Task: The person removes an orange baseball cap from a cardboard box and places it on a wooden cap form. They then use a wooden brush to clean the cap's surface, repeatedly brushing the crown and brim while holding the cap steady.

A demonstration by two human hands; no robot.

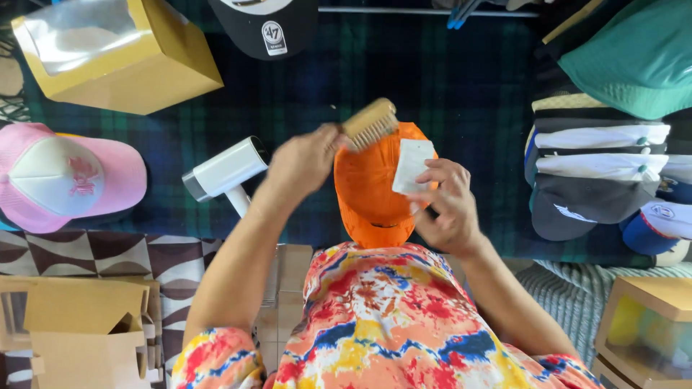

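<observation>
My left hand (306, 160) grips the handle of a wooden brush (370, 122), whose pale bristles rest on the top of an orange cap (369, 193). My right hand (448, 204) holds the orange cap from the right side, fingers on a white paper tag (411, 165) that hangs from it. The cap sits between both hands, just in front of my tie-dye shirt, above a dark plaid cloth (447, 79).
A white handheld steamer (227, 169) lies left of the cap. A pink and white cap (65, 176), a yellow windowed box (115, 50) and a black cap (263, 25) lie beyond. Stacked caps (598, 166) and a green hat (634, 57) stand at right; cardboard boxes (79, 331) sit near me.
</observation>
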